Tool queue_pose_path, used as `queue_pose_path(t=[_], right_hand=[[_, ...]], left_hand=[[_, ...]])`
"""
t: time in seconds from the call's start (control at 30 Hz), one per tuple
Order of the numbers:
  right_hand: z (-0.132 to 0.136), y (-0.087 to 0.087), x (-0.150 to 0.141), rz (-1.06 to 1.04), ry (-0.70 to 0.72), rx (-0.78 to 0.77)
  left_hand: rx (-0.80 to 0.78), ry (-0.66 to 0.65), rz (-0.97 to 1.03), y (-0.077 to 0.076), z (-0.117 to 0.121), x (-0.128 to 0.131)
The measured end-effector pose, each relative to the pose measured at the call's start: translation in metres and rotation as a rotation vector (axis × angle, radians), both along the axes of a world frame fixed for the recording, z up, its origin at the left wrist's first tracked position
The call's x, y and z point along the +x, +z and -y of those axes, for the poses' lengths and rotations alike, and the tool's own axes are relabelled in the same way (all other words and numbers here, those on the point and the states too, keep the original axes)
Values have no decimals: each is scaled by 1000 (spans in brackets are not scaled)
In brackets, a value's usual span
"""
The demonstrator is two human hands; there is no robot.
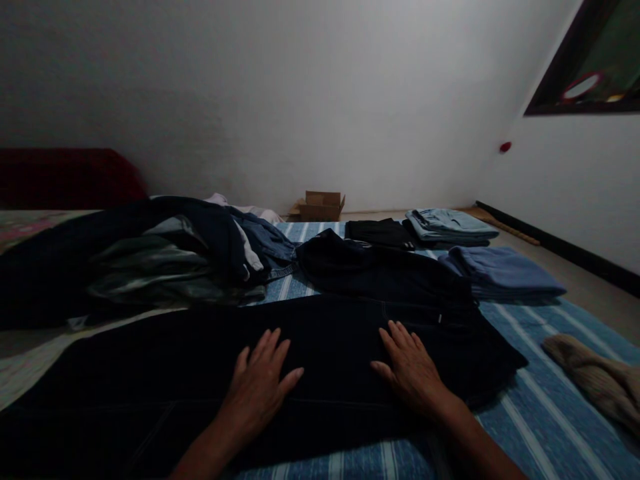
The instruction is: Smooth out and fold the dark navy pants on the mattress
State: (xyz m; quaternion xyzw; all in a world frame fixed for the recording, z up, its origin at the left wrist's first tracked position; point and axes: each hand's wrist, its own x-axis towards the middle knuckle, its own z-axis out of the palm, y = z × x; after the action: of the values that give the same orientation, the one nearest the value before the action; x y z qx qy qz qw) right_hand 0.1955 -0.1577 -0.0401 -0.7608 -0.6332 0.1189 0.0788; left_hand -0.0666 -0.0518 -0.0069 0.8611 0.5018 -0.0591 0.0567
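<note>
While resting flat on dark jeans (150, 413), left hand (255, 393) and right hand (413, 370) spread open, gripping nothing (striped sheet (545, 420) beneath)

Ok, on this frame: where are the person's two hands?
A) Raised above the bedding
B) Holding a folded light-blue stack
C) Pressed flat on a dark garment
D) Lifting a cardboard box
C. The left hand and right hand lie spread on the dark navy denim garment, on the blue striped bedding.
</note>
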Motion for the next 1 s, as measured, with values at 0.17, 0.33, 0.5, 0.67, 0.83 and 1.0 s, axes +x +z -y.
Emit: queue_pose_path(t=[0.17,0.33,0.5,0.67,0.83,1.0], right_hand=[[8,3,1,91,-45,81],[30,-18,7,179,-59,152],[46,-33,6,229,-23,222],[71,-34,18,253,137,324],[94,-34,37,247,279,346],[93,-37,49,402,317,430]], left_hand=[[-105,-306,154,10,10,69],[-182,-566,279,-1,5,134],[-165,-664,339,-23,-3,183],[-114,-638,365,-38,-6,196],[-89,-626,363,-38,-2,197],[-56,-590,369,-34,9,207]])
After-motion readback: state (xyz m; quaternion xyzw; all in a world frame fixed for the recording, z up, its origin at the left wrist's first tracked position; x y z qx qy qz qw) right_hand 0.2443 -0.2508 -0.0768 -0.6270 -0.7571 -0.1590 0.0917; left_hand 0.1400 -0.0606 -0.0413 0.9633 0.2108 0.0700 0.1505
